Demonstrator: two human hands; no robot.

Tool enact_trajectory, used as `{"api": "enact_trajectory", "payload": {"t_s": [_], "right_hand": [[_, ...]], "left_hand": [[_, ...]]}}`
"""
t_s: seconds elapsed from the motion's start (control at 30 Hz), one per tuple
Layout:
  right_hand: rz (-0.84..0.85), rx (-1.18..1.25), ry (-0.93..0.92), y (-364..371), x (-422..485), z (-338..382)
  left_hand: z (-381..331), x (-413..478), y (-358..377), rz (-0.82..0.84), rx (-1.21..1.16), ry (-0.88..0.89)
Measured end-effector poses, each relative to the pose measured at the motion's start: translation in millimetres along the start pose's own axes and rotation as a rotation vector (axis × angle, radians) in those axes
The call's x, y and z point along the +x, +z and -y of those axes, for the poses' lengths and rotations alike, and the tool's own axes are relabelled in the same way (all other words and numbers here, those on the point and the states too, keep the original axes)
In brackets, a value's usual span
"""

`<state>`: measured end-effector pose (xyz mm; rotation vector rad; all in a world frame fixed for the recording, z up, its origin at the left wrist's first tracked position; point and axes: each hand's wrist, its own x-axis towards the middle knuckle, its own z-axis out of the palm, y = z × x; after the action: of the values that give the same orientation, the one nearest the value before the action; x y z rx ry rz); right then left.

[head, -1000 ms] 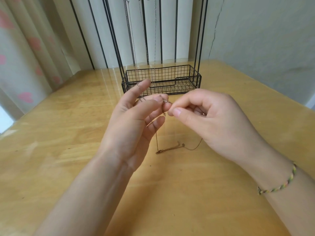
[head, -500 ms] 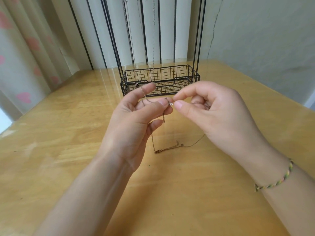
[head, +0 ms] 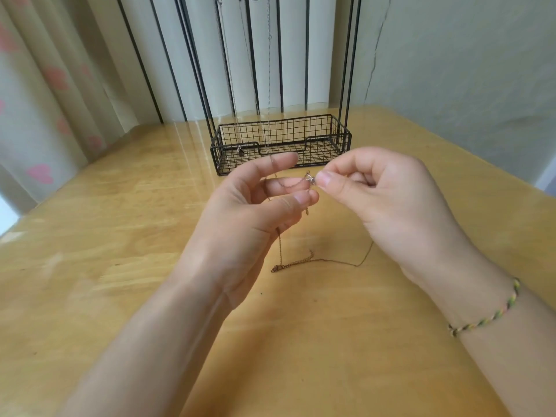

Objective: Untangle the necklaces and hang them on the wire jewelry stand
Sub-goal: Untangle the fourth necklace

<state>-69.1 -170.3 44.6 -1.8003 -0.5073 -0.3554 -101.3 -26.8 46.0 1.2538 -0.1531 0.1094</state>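
Nearest you, the necklace (head: 301, 261) trails its clasp end slack on the table (head: 120, 266) — judged light, limp and fine-linked, likely to kink or snap if tugged. Your left hand (head: 255, 218) pinches the chain, which loops over the forefinger. Your right hand (head: 385, 200) pinches the pendant (head: 310, 179). Take hold near the clasp. Beyond, the wire jewelry stand (head: 279, 145) already carries hung chains (head: 268, 70).

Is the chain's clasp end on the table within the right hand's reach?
Probably: the thin gold chain's clasp end lies bare on the wooden table near the right hand, though that hand is pinching the small silvery pendant.
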Motion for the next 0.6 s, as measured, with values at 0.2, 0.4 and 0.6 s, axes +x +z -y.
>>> {"api": "enact_trajectory", "payload": {"t_s": [0.2, 0.4, 0.6], "right_hand": [[-0.024, 0.065, 0.120, -0.8, -0.4, -2.7], [-0.008, 0.059, 0.156, 0.1, 0.0, -4.8], [0.070, 0.112, 0.087, -3.4, -2.4, 3.3]], "left_hand": [[-1.1, -1.1, -0.2, -0.021, -0.041, -0.011], [-1.1, -1.8, 0.2, -0.055, -0.029, 0.034], [-3.1, -2.6, 1.5, -0.061, -0.025, 0.053]]}}
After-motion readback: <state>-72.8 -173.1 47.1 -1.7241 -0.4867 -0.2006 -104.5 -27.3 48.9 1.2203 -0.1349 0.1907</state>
